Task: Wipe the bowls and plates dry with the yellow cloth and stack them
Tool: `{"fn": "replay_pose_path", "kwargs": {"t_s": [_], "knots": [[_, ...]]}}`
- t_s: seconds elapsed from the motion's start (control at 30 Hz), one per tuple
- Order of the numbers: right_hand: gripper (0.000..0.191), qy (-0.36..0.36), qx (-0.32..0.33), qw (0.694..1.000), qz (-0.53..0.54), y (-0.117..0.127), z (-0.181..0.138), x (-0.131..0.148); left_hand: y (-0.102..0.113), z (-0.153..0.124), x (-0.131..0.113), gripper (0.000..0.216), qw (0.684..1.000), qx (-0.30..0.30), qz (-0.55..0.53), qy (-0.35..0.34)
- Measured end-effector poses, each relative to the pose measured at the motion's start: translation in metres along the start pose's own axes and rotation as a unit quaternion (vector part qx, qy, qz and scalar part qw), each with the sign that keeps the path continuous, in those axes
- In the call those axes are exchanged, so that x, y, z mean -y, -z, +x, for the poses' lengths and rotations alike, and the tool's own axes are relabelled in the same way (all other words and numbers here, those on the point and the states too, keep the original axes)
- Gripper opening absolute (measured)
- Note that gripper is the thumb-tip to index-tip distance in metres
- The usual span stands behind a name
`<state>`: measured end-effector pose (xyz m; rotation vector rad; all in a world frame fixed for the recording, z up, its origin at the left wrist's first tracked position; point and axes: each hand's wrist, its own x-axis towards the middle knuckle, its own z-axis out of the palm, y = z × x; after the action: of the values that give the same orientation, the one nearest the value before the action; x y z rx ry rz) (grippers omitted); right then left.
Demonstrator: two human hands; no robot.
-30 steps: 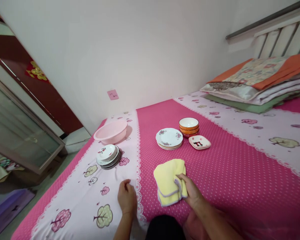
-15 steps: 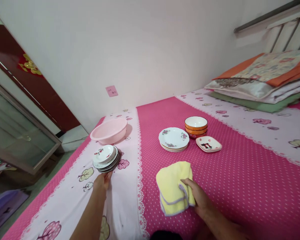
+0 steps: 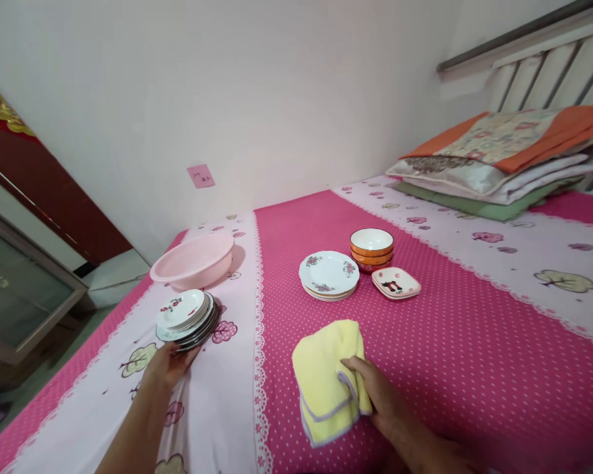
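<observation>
My left hand grips the near edge of a stack of plates on the left. The fingers reach under the rim, and the thumb is at the side. Small white plates with red flowers lie on top, above wider dark-edged ones. Whether the stack is fully off the sheet, I cannot tell. My right hand is closed on a folded yellow cloth with a purple-grey edge, held above the pink bed sheet. Beyond the cloth stands a stack of white floral plates.
A pink basin stands behind the left stack. Orange bowls are piled beside square dishes to the right of the floral plates. Folded bedding lies at the far right, and a white wall bounds the bed.
The view has turned, so most things appear further left. My left hand has shifted left along the stack's near edge, and the stack looks slightly nearer. My right hand keeps the cloth.
</observation>
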<state>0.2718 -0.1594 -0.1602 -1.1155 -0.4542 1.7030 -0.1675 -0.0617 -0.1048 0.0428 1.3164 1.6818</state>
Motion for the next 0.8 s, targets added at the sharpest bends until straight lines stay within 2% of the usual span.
{"fn": "replay_pose_path", "kwargs": {"t_s": [0.17, 0.33, 0.57, 0.63, 0.73, 0.8], "knots": [[0.023, -0.009, 0.01, 1.0, -0.002, -0.003, -0.002, 0.003, 0.0, -0.01, -0.008, 0.063, 1.0, 0.014, 0.019, 0.005], [0.023, 0.003, 0.004, 1.0, -0.015, -0.002, 0.0, 0.002, 0.001, -0.009, 0.003, 0.062, 0.999, 0.025, 0.027, -0.015], [0.023, 0.0, 0.01, 1.0, -0.016, -0.002, -0.001, 0.001, 0.004, -0.002, 0.012, 0.059, 0.999, 0.004, 0.027, -0.025], [0.022, 0.0, 0.009, 1.0, -0.016, -0.002, -0.001, 0.001, 0.002, 0.002, 0.012, 0.052, 0.999, -0.009, 0.031, -0.018], [0.023, 0.002, 0.004, 1.0, -0.017, -0.003, -0.001, 0.001, -0.001, 0.007, 0.012, 0.026, 0.999, -0.027, 0.036, -0.016], [0.023, 0.005, 0.003, 1.0, -0.02, -0.003, -0.001, 0.001, -0.002, 0.009, 0.013, 0.027, 0.999, -0.033, 0.039, -0.017]]}}
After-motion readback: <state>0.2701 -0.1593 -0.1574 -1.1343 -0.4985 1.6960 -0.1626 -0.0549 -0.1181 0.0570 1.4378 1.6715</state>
